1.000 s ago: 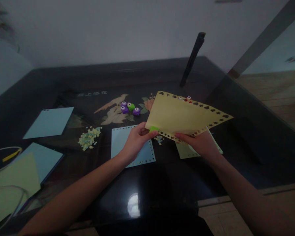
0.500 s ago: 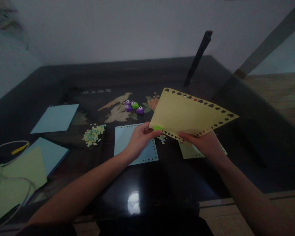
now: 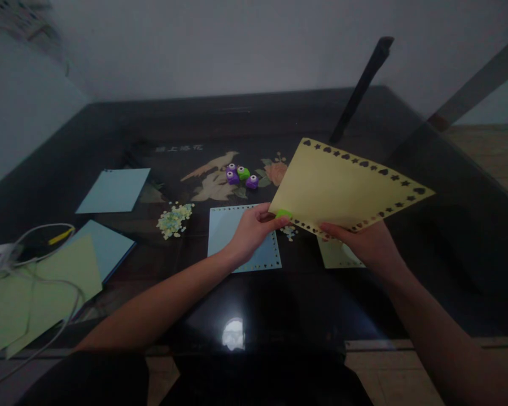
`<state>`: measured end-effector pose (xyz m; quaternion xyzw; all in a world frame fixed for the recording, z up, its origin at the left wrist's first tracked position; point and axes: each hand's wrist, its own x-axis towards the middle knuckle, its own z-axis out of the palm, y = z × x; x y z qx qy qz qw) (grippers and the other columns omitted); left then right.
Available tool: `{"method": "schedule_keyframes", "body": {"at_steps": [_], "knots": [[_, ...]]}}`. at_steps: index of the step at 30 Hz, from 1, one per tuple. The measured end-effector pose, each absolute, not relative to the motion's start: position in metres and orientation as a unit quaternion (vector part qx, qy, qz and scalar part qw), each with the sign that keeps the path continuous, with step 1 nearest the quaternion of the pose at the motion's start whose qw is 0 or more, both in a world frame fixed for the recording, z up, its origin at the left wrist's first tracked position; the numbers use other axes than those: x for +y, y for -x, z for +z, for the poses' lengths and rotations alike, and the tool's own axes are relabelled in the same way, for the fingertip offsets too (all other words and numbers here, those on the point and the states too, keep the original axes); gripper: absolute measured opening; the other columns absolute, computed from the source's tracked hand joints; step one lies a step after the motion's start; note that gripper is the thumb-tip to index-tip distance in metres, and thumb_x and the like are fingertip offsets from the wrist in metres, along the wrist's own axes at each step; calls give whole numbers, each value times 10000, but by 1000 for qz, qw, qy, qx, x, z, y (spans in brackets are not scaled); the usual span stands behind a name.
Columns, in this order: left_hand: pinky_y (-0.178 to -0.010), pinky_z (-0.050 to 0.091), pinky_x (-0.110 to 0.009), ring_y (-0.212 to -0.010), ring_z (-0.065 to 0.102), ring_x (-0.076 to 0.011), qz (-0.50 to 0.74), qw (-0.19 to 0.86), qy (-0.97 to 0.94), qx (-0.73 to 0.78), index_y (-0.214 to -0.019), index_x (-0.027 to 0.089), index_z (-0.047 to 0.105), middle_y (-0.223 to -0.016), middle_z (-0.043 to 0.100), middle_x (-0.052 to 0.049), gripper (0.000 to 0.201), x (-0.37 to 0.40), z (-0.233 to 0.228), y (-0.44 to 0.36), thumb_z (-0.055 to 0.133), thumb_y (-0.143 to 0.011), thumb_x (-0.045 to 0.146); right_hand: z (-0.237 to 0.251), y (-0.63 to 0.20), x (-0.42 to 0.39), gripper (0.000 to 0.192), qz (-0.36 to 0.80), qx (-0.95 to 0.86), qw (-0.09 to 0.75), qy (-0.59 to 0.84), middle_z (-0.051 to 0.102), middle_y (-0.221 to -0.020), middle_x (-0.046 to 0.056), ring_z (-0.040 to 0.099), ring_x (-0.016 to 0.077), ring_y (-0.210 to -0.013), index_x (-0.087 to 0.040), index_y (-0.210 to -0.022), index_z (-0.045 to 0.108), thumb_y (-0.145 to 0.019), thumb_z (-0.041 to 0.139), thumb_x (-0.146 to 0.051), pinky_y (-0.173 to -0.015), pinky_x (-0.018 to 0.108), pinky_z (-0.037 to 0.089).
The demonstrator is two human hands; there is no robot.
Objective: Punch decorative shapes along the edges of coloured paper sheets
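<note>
A yellow sheet of paper [image 3: 342,189] is held up in the air, tilted, with heart and star holes along three of its edges. At its lower left corner, my left hand [image 3: 258,225] is closed on a green craft punch [image 3: 284,214], mostly hidden by the fingers and the sheet. My right hand [image 3: 364,242] pinches the sheet's lower edge, thumb in front and fingers behind. Below my left hand lies a blue sheet [image 3: 224,237] with punched edges. Under my right hand lies another yellowish sheet [image 3: 336,256], partly covered.
Several purple and green punches [image 3: 242,175] stand mid-table. A pile of paper bits [image 3: 175,220] lies left of the blue sheet, and more bits [image 3: 289,231] lie behind my left hand. Blue and yellow sheets [image 3: 113,192] and a white cable [image 3: 74,287] occupy the left side. A dark stick [image 3: 362,87] rises at the back.
The whole view has shifted, so the table's things appear further right and slightly higher. Both hands keep their hold on the yellow sheet and the punch.
</note>
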<state>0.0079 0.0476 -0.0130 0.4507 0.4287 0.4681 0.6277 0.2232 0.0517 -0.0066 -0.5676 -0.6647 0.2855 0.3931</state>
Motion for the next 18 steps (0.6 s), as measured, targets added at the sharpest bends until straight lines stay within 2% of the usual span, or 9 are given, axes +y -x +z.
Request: {"method": "schedule_keyframes", "body": {"at_steps": [6,18], "knots": [[-843,475,-335,-846,656,-175,467,626,-450,432,-879,115,654,-893,713,-93,226,49,-12,-8,698,-689,228,-4,-221,51,560,280,-661,402,569,636,-1157,92,527,323,-1152,-235,-1167,591,-641,734,-365,-1051,520,341],[-876,471,-358,-907,653,-185,454,628,-457,436,-910,126,651,-983,709,-90,315,46,-10,-11,747,-639,257,-2,-221,52,447,317,-653,411,551,659,-1101,85,583,308,-1066,-235,-1075,630,-657,717,-364,-1016,548,369]]}}
